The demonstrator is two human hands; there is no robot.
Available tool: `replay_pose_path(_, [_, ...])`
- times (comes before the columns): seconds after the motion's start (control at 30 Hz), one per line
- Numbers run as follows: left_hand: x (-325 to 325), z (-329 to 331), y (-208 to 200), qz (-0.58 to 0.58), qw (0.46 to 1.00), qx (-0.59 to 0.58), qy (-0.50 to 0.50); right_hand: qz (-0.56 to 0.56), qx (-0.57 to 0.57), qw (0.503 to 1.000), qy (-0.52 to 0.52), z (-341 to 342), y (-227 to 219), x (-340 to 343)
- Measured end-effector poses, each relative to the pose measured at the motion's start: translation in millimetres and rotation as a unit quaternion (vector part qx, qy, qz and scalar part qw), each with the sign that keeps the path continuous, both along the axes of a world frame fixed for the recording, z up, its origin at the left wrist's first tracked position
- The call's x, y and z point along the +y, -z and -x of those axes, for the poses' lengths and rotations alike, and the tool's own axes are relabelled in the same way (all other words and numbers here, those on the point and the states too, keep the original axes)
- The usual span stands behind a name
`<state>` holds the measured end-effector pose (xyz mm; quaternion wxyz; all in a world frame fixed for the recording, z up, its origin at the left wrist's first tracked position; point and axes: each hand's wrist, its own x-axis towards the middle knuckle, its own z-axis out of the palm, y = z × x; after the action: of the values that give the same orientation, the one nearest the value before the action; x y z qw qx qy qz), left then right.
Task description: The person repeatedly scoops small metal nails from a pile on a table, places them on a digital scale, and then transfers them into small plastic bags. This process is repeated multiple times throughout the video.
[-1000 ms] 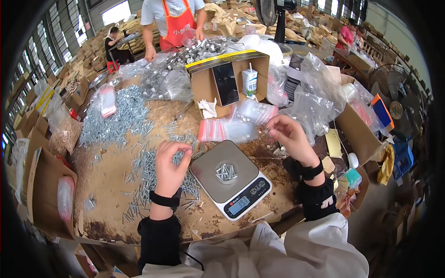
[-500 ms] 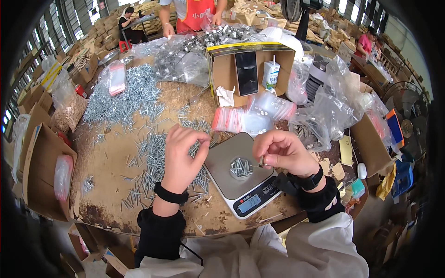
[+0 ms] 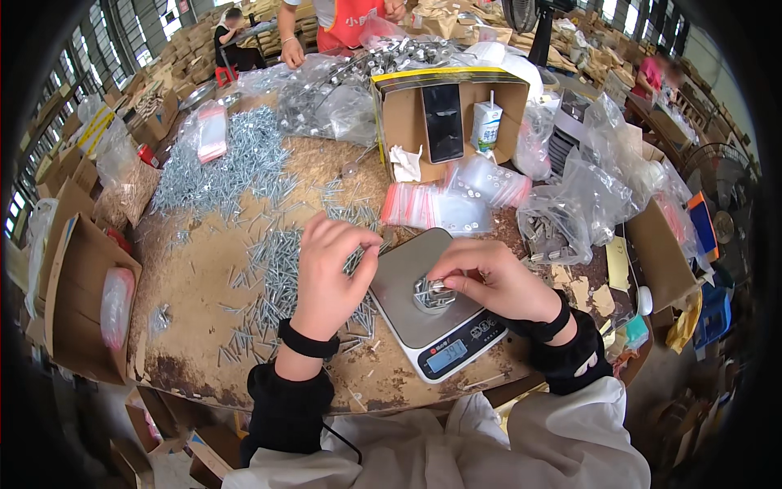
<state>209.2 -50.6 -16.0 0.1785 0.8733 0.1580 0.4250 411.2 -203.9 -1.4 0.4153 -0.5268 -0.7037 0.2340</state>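
Observation:
A kitchen scale (image 3: 392,299) with a steel top stands in front of me, a small clear round cup (image 3: 432,308) on its plate. Silver screws (image 3: 426,292) fill the cup. Above the cup's rim, my right hand (image 3: 498,281) pinches screws between thumb and fingertips; the fingers partly hide them. My left hand (image 3: 330,265) hovers left of the scale, over a loose pile of screws (image 3: 281,281). Its thumb and forefinger come together at the tips, and whatever may be between them is too small to make out.
A larger screw heap (image 3: 220,167) lies at the far left. Behind the scale are plastic bags (image 3: 436,208) and an open carton (image 3: 509,106) holding a phone (image 3: 442,122) and a drink carton (image 3: 486,125). Cardboard boxes flank the table. A person in a red apron (image 3: 350,26) stands opposite.
My right hand has moved left and down, from beside the cup to its rim, with the small metal pieces in its fingertips. The left hand has hardly moved; the view has shifted slightly.

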Motion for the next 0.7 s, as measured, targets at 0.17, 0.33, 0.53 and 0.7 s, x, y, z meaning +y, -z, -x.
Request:
replay_pose_path(0.17, [-0.6, -0.6, -0.2, -0.003, 1.000, 0.002, 0.002, -0.045, 0.005, 0.999, 0.020, -3.6, -0.7, -0.5])
replay_pose_path(0.33, [-1.1, 1.4, -1.0, -0.009, 1.000, -0.004, -0.012, -0.017, -0.040, 0.989, 0.140, -49.4, 7.0, 6.5])
replay_pose_path(0.53, [-4.4, 1.1, -4.3, -0.011, 1.000, 0.008, -0.003, 0.017, -0.286, 0.949, 0.131, -95.9, 74.7, 8.8])
replay_pose_path(0.7, [-2.7, 1.4, -0.8, -0.009, 1.000, 0.005, -0.001, 0.032, -0.298, 0.943, 0.143, -94.7, 77.2, 10.4])
